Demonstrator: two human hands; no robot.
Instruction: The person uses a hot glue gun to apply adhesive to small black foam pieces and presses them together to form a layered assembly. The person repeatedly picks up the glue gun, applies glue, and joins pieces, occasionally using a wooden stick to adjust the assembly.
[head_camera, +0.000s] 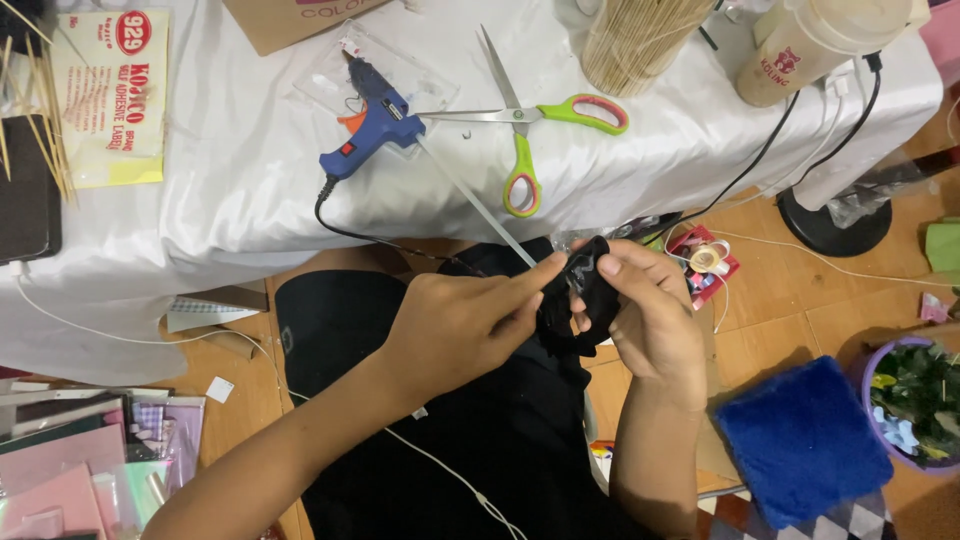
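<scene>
Right hand pinches a small piece of black fabric, thumb and fingers pressed together on its upper edge; a bit of shiny clear film shows at the top of the piece. Left hand meets it from the other side, forefinger stretched out and pressing on the fabric's top, other fingers curled; its grip is more a press than a pinch. The fabric is held in the air over the lap, just below the desk edge, touching both hands.

On the desk, under a white cloth: blue glue gun lying on a clear sheet, a glue stick trailing from its back end, cord hanging off the edge. Green-handled scissors lie open just beside it.

Judgement: fabric looks partly folded or bunched, shaping under way; no glue visible on it, gun and scissors lie apart from both hands.

Blue fuzzy pad on the floor, right.
</scene>
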